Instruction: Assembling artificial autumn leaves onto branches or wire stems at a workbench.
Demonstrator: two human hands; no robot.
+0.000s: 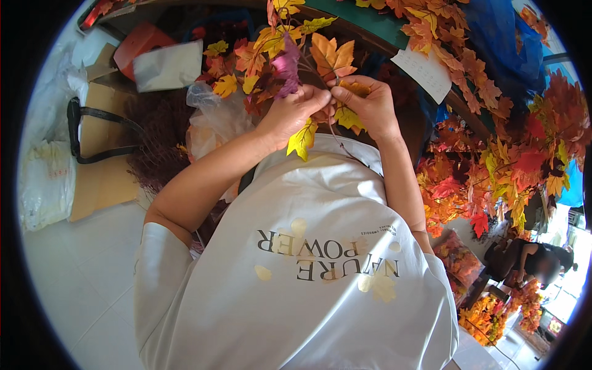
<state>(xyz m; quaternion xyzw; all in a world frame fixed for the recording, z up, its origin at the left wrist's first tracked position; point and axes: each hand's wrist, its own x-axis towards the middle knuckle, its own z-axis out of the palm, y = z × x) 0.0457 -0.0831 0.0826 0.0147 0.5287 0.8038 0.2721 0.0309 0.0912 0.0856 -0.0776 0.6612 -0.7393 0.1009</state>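
Observation:
My left hand and my right hand meet in front of my chest, fingers pinched together on an artificial maple leaf garland. Right above my fingertips stands an orange leaf. A purple leaf rises beside my left hand, and a yellow leaf hangs below it. From between the hands a thin brown stem trails down over my white shirt. More of the garland, in red, orange and yellow, runs away from me toward the table edge. The exact spot my fingertips grip is hidden.
Maple leaf garlands hang thickly at right, near a blue plastic bag. A paper sheet lies on the table edge. Left are a cardboard box, a clear plastic bag and dark purple foliage. Another person sits far right.

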